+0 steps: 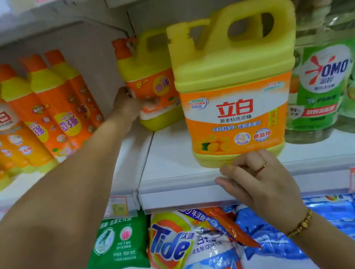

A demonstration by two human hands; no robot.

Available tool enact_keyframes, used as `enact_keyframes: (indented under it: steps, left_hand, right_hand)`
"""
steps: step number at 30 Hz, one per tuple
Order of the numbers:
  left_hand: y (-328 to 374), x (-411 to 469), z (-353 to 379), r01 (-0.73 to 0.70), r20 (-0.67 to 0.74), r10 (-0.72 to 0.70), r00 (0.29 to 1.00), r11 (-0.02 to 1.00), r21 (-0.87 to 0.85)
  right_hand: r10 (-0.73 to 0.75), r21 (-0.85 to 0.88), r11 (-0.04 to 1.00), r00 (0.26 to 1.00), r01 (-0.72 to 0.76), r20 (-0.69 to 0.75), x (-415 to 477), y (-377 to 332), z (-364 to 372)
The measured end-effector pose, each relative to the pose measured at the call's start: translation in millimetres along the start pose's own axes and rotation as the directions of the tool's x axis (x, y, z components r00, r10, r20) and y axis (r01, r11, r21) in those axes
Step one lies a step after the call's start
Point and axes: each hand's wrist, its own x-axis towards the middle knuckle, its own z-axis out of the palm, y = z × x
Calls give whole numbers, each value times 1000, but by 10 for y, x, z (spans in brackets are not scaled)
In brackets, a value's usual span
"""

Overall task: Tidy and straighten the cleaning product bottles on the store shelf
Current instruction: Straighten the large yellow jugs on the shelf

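Front jug (237,94) above my right hand (258,177) looks squared; more remains.
Left hand (125,106) grasps rear jug (152,78); right rests slack.

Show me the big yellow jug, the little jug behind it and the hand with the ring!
big yellow jug (235,112): head view, on its orange label.
little jug (151,69): head view, on its yellow shoulder.
right hand (266,187): head view, on its back, below the ring.

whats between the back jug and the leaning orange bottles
Only the left hand, gripping the back jug's side; the shelf there is otherwise bare. Head view.
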Motion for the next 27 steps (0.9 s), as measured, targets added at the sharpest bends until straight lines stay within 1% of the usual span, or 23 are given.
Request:
enact_keyframes:
  steps: [2,3,5,7,9,13,15,18,20,22,24,26,27]
  left_hand:
    - [80,-267,-68,-5,-90,12,996,997,73]
    - [83,-425,-86,-29,-146,41,988,996,87]
    - [88,-734,-153,-85,-222,102,970,993,85]
    - [114,-1003,-264,-124,-282,144,949,988,87]
    - [186,-1304,-386,-180,-256,192,947,981,70]
    - [209,-1781,-650,-236,-163,241,957,971,47]
    - [213,-1967,-796,-263,-126,271,954,962,76]
    - [307,-2272,-956,-275,-168,289,943,956,101]
    - [408,-2457,-1049,-296,-210,316,925,947,121]
    - [530,-2674,-1128,-320,-238,346,908,937,143]
    - [659,-2930,-1177,-344,-263,374,889,926,157]
    - [785,-3257,-1201,-384,-278,418,865,907,171]
    - [851,-3434,-1202,-407,-282,450,848,892,197]
  right_hand:
    - [-13,6,1000,1000,13,12,12,-8,-11]
    - [1,18,1000,1000,-1,14,17,-11,-17]
    - [61,72,996,998,-61,4,25,-15,-30]
    - [167,162,974,986,-161,-24,22,-43,-74]
    - [263,262,934,964,-243,-45,12,-174,-143]
    - [272,420,865,960,-273,65,109,-613,-300]
    - [309,521,791,945,-321,113,197,-766,-395]
    - [391,611,686,909,-394,147,283,-864,-499]
    - [466,664,590,865,-460,185,325,-896,-550]
    - [506,711,463,816,-529,278,353,-918,-638]
    - [469,729,374,795,-573,384,354,-913,-727]
    - [413,746,309,790,-589,453,366,-890,-804]
    - [399,758,252,779,-601,485,386,-881,-842]
